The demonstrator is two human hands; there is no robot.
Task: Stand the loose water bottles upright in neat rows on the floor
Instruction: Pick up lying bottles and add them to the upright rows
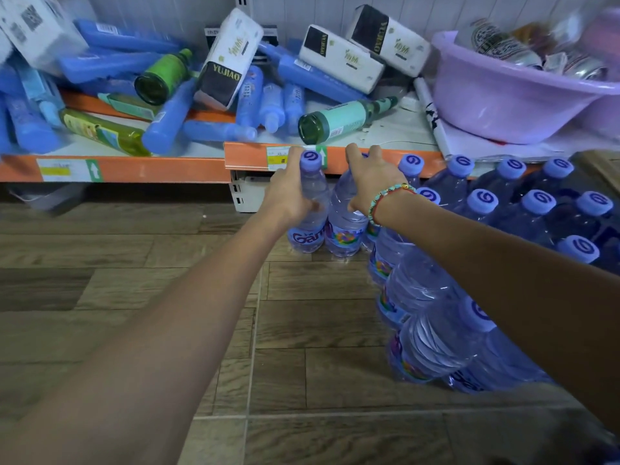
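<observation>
Two clear water bottles with lilac caps stand upright side by side on the wood-look floor, close to the low shelf. My left hand (291, 193) grips the left bottle (310, 209) around its upper body. My right hand (374, 182) grips the right bottle (345, 226) from above, hiding its cap. To their right several more capped bottles (486, 203) stand upright in rows, reaching back toward me along the right side.
A low shelf with an orange front edge (167, 169) runs just behind the bottles, heaped with blue bottles, green glass bottles (342, 120) and tissue packs. A purple basin (503, 95) sits at the shelf's right. Bare floor (167, 297) lies to the left.
</observation>
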